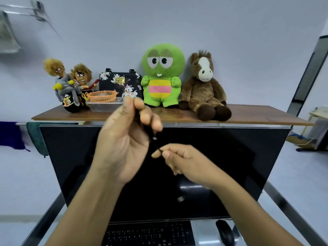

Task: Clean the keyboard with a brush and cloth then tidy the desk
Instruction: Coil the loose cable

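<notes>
Both my hands are raised in front of the dark monitor (230, 166). My left hand (122, 139) is closed around the upper part of a thin black brush (151, 137), blurred by motion. My right hand (181, 162) pinches the lower tip of the same black brush between thumb and forefinger. The black keyboard (150, 233) lies on the desk at the bottom of the view, below my forearms. No cloth shows on the desk.
A black mouse (225, 231) sits right of the keyboard. On the wooden shelf (248, 116) above the monitor stand a green plush (162, 75), a brown horse plush (204, 87), a floral bag (119, 82), an orange basket (103, 95) on a clear box, and two dolls (71, 82). Towels hang at left.
</notes>
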A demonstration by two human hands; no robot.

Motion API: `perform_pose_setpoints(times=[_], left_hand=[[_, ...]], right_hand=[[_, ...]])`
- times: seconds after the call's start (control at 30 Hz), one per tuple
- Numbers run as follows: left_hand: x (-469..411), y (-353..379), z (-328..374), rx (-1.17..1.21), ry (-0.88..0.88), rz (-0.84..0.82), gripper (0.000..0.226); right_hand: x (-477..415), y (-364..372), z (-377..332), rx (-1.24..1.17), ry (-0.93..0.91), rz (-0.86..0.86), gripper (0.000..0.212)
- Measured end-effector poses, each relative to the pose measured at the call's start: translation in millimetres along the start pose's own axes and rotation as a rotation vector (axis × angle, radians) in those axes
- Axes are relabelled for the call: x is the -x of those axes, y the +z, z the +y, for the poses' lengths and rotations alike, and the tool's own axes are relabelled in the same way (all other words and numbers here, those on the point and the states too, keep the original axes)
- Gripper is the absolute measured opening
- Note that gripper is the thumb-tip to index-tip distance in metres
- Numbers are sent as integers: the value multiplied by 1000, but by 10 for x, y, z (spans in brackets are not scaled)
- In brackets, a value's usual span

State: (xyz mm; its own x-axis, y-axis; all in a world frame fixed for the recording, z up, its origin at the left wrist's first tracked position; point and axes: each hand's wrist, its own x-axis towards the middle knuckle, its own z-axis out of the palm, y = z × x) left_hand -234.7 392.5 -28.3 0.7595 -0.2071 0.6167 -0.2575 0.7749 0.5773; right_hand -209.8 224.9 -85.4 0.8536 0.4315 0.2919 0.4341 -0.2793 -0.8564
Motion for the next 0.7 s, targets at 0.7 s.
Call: perform_pose_setpoints(times=[0.7], left_hand=[[407, -359, -164, 49, -490, -220, 50]], right_hand=[[1, 227, -11, 63, -64, 22, 22]])
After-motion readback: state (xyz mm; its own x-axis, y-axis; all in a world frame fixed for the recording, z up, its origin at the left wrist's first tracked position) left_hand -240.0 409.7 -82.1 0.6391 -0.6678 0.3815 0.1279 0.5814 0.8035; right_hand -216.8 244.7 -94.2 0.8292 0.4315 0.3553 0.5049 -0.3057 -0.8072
